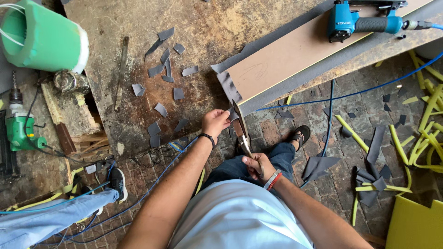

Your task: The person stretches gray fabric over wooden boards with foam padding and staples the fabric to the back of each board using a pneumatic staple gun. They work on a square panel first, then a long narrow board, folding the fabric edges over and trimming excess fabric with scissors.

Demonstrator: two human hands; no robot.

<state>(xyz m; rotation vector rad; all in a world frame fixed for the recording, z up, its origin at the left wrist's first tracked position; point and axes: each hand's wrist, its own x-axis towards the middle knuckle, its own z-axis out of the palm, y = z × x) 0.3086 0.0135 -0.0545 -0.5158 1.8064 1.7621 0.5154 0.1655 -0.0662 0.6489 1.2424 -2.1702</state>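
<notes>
You've got roughly a dozen small grey fabric scraps [161, 109] scattered across the bench [203, 32], mostly toward its middle and front edge. One pair of scissors [241, 128], one brown board [295, 50] lying along the bench's right side, and one blue staple gun [360, 20] sitting at the board's far end. One green foam roll [44, 39] near the far left corner, one green drill [18, 122] just off the left edge. One blue hose [369, 87] hangs off the right. Yellow foam strips [424, 133] on the floor: too tangled to count.
</notes>
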